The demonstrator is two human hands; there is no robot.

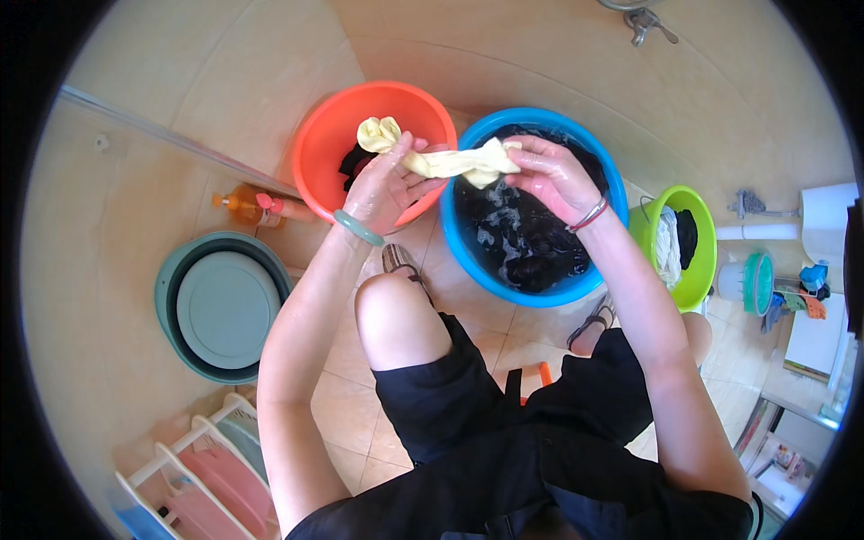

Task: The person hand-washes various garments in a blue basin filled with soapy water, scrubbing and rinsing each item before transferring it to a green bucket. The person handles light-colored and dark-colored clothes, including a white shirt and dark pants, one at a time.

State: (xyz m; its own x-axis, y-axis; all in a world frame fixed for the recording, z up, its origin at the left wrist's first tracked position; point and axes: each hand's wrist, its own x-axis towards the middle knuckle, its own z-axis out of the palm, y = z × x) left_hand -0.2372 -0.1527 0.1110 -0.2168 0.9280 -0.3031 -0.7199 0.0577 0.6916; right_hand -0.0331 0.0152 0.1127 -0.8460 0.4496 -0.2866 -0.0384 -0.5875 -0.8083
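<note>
A pale yellow cloth, perhaps a sock, is stretched and loosely twisted between my two hands, above the gap between an orange basin and a blue basin. My left hand, palm turned up, holds it near its left part, and a bunched end sticks out beyond the fingers. Fingers and thumb of my right hand pinch the other end over the blue basin. Dark clothes soak in foamy water there. Some dark fabric lies in the orange basin, partly behind my left hand.
On the right stands a green bucket with white and black clothes. A grey-green folding basin leans at the left wall, near pump bottles. A rack with pink basins is at lower left. A tap juts from the far wall.
</note>
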